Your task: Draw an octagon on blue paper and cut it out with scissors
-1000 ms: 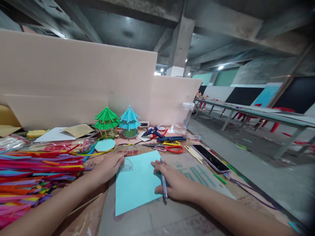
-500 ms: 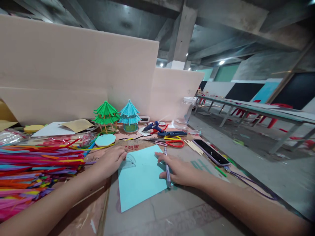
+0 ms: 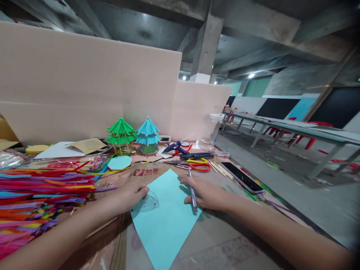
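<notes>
Here's the left hand (image 3: 131, 197), bare, its rounded back narrowing to slim fingers (image 3: 142, 192). Just behind it, a bare left wrist (image 3: 112, 203), then a smooth left forearm (image 3: 73, 227), uncovered, broader the farther it lies from the hand. Across to the right hand (image 3: 206, 192): bare too, slender-fingered, with a bare right wrist (image 3: 228, 200) behind it and an uncovered right forearm (image 3: 270, 227), thickest at its blurred far end. The nails? Too small to tell!
</notes>
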### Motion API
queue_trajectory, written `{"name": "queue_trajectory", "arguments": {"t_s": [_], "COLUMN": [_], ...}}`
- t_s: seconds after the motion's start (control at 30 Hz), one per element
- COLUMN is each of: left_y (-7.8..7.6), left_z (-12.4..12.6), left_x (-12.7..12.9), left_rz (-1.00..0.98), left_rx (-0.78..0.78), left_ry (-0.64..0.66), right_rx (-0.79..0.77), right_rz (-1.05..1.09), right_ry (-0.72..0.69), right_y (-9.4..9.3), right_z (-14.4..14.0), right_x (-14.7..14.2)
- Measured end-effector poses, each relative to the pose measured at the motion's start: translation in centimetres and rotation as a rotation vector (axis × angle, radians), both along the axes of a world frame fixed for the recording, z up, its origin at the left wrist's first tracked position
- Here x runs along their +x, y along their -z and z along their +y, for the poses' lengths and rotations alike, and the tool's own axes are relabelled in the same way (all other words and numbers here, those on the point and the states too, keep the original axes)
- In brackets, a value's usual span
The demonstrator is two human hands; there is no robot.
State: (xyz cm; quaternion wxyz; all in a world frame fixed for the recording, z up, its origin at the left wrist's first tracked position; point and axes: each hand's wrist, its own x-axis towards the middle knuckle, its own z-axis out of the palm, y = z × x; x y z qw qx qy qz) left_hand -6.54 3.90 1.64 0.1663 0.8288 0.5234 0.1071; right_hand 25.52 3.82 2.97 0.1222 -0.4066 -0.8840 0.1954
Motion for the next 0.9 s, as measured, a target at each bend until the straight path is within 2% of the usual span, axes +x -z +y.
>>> {"name": "queue_trajectory", "arguments": {"t_s": [0.13, 0.23, 0.33, 0.53, 0.77, 0.9], "left_y": [-1.7, -2.6, -2.5, -1.6, -2.6, -2.0], "left_z": [-1.4, -2.3, -2.6, -1.2, -1.9, -2.0], "left_x": [0.1, 0.4, 0.9, 0.8, 0.8, 1.1], "left_rz": [-0.019, -0.025, -0.017, -0.021, -0.141, -0.152], "left_rx": [-0.263, -0.364, -0.349, -0.241, -0.285, -0.236], "left_ry": [0.11, 0.182, 0.176, 0.071, 0.154, 0.139], "right_rx": [0.005, -0.007, 0.009, 0.042, -0.048, -0.068], "right_rz": [0.053, 0.093, 0.131, 0.198, 0.312, 0.333], "right_ry": [0.165, 0.235, 0.263, 0.264, 0.221, 0.14], "right_y": [0.8, 1.6, 2.4, 3.0, 2.1, 1.3], "right_z": [0.5, 1.0, 1.4, 3.2, 4.9, 5.3], "right_x": [0.0, -0.4, -1.4, -3.1, -3.8, -3.8]}}
